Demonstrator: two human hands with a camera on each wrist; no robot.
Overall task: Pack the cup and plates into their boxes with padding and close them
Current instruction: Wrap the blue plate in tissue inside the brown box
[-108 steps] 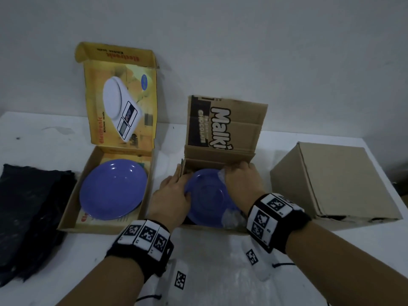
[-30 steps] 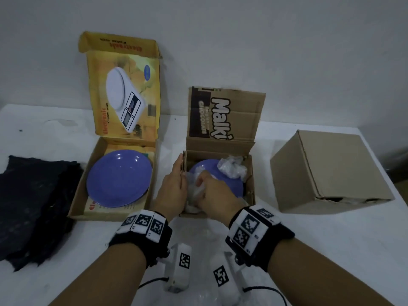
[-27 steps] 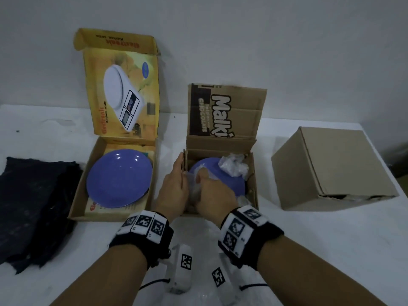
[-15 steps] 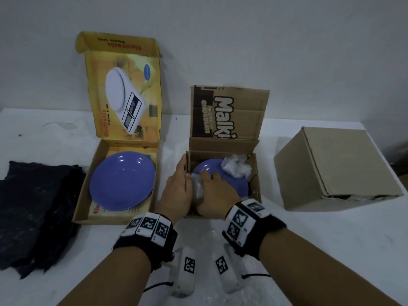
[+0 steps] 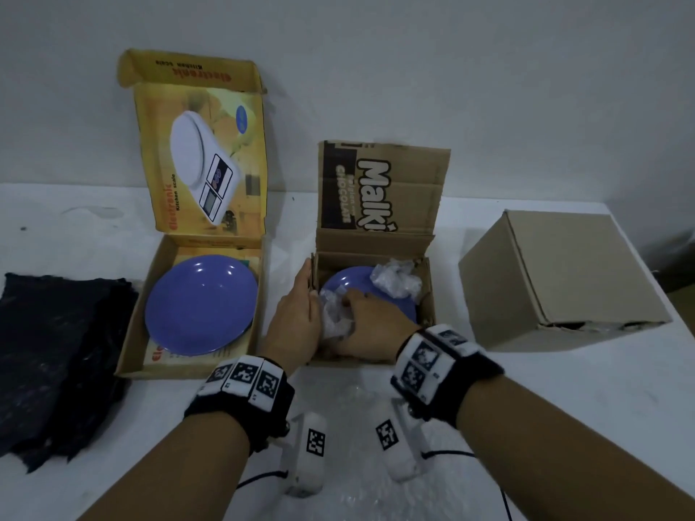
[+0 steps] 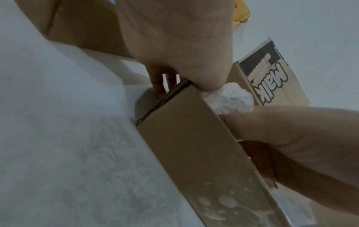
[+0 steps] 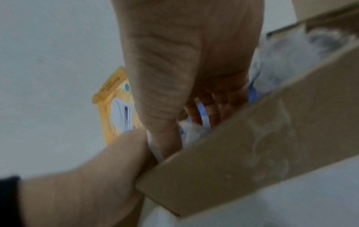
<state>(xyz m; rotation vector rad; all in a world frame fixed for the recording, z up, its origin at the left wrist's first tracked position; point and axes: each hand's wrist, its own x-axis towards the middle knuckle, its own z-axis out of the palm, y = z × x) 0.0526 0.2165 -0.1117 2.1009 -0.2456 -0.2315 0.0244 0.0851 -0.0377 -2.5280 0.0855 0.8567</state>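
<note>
White table (image 5: 564, 389), viewed from head camera. Far right: plain closed carton (image 5: 556, 280), on its side, well apart from the rest. Far left: dark cloth (image 5: 56, 355), crumpled flat. Left of centre: yellow kitchen-scale box (image 5: 195, 295), lid upright, holding one purple plate (image 5: 201, 304) uncovered, no padding on it. Centre: brown chocolate box (image 5: 376, 250), lid flap upright, holding second purple plate (image 5: 357, 287). Bubble-wrap wad (image 5: 395, 282) at far right corner of that plate; second bubble-wrap wad (image 5: 334, 317) at near left corner. Sheet of bubble wrap (image 5: 357, 408) flat on table in front of brown box, under both wrists. Cup not seen.

Left hand (image 5: 295, 321): fingers straight along outer left wall of brown box, thumb over the rim against the near wad; pinching box wall between thumb and fingers (left wrist view). Right hand (image 5: 370, 329): inside box, fingers curled down onto near wad, pressing it against plate. Hands touching, side by side at near left corner.
</note>
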